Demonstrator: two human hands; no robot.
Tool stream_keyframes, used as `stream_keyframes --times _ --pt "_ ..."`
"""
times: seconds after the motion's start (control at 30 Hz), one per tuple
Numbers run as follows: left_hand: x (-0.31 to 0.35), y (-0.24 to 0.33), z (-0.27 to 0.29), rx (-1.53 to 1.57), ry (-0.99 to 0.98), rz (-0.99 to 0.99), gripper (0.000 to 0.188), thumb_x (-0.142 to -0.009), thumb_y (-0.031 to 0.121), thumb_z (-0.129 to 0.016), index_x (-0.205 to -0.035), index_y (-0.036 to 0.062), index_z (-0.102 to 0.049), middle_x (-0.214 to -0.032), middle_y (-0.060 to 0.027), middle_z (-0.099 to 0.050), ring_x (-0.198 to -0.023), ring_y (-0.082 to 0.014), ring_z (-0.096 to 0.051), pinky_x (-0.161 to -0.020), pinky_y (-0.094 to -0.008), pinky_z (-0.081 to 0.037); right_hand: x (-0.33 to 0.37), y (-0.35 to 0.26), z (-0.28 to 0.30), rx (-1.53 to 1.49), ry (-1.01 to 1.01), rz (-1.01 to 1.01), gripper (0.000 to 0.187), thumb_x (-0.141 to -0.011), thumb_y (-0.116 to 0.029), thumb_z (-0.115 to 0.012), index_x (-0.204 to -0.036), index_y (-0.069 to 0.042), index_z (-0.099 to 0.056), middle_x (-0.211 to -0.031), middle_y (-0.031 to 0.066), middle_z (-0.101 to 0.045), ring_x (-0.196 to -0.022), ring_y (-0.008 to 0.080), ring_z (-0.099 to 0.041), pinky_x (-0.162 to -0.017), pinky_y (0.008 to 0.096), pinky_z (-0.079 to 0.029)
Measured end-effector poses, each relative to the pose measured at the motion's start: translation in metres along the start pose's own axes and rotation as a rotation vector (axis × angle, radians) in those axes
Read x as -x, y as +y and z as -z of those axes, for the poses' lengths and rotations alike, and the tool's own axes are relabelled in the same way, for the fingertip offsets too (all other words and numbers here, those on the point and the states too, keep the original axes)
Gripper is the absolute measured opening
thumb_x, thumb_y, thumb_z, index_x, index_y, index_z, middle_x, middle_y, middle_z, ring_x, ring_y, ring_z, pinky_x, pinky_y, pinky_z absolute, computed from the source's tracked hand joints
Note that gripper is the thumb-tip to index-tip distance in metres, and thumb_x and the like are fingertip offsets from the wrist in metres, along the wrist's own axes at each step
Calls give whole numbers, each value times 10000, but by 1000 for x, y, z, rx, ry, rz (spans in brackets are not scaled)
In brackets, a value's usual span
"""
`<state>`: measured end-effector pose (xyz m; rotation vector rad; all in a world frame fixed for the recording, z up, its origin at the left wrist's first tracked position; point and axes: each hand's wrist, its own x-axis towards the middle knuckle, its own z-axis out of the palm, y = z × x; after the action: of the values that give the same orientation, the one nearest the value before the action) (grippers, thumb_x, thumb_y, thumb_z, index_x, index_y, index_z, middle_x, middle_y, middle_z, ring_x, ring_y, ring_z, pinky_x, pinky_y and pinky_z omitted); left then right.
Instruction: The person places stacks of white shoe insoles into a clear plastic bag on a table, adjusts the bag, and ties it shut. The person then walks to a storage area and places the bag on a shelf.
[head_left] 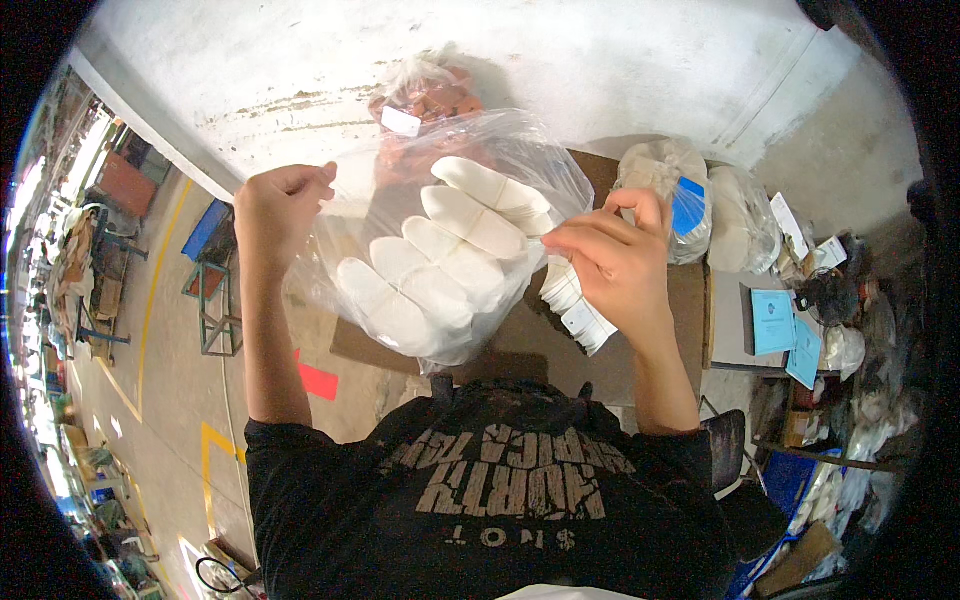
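A clear plastic bag (540,150) is held up in front of me, its mouth spread between my two hands. Inside lie several bundles of white insoles (475,222), stacked and bound round the middle with thin bands. My left hand (283,208) pinches the bag's left edge between thumb and fingers. On the other side my right hand (625,262) grips the bag's right edge, close to the insoles. Below that hand, a further bundle of white pieces (575,308) rests on the brown tabletop (675,310), partly hidden by the bag and fingers.
Against the wall stands a clear bag with orange-brown contents (430,100). Filled bags (665,170) with a blue label are at the right. Light-blue booklets (772,322) lie on a grey surface beyond the table. Yellow-lined floor (165,260) extends left.
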<state>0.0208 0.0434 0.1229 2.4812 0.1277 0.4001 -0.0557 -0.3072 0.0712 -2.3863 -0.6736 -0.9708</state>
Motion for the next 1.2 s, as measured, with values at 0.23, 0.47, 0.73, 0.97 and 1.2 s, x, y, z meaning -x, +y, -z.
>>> stream_keyframes --times 0.23,0.47,0.73,0.97,1.2 --pt "37 -15 -29 305 50 -6 252 -985 224 -752 -962 -21 -808 -743 -47 -737 -708 -57 -629 -659 -241 -497 17 36 2 -283 217 -321 225 -948 -31 -681 -1149 -99 -757 -1138 57 -755 -1034 266 -671 -947 363 -523" --pt "63 -28 -31 379 115 -16 183 -961 147 -771 -961 -36 -782 -790 -32 -697 -719 -77 -589 -650 -257 -472 94 151 -72 -232 -99 -674 288 -1007 -162 -676 -1265 -33 -680 -1188 148 -725 -1029 296 -684 -879 401 -542" --pt "77 -38 -20 211 60 -222 365 -926 55 -697 -1284 93 -756 -1166 -134 -786 -955 -231 -773 -868 -370 -617 202 252 -200 -82 -515 -744 550 -941 -410 -727 -1206 72 -696 -1208 339 -694 -1168 508 -641 -1014 525 -506" --pt "121 -37 -22 36 136 -310 732 -806 149 -848 -1483 209 -578 -1500 -169 -517 -1375 -384 -478 -1165 -527 -405 240 335 -266 78 -939 -1287 663 -977 -371 -738 -1529 -78 -515 -1425 168 -649 -1288 364 -626 -1073 471 -505" --pt "142 -36 -24 -77 37 -456 324 -871 303 -797 -1185 226 -771 -1730 -147 -265 -1614 -434 -140 -1288 -620 -181 232 334 -246 -361 -935 -1459 621 -972 -337 -751 -1497 -84 -537 -1392 161 -662 -1267 361 -636 -1039 509 -522"
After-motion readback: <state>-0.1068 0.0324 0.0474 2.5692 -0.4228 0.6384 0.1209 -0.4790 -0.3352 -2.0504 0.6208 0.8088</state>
